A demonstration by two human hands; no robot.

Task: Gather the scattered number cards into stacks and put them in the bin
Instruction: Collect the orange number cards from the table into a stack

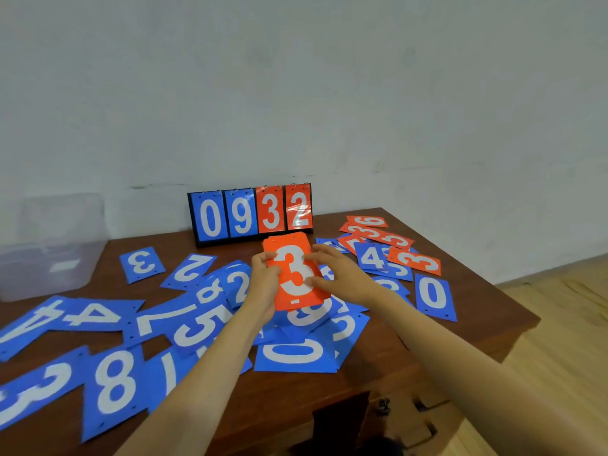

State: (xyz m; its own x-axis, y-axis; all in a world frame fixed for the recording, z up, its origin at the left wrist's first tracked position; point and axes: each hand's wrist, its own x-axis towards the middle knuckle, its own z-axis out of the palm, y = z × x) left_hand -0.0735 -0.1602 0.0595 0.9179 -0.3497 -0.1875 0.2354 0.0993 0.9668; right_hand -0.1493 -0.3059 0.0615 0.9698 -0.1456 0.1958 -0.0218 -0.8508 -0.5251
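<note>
Right in front of the scoreboard [250,213], showing 0 9 3 2: an orange stack of cards [289,255] with a big white 3 on top, tilted a little. Gripped at its left edge by the left hand [263,281], thumb on the face, fingers curled under. Touched on the face by the right hand [339,274], fingers almost straight and spread, gripping nothing. Far to the left of the scoreboard: a clear plastic bin [49,258], well apart from the stack, too blurry to see inside. Just right of the scoreboard: a small heap of loose orange cards [375,232], mixed with a few blue ones. In front of the scoreboard and out to both sides, all over the brown table [362,383]: many blue cards [112,383] lying flat, some overlapping, some upside down. Behind the scoreboard: a pale wall.
</note>
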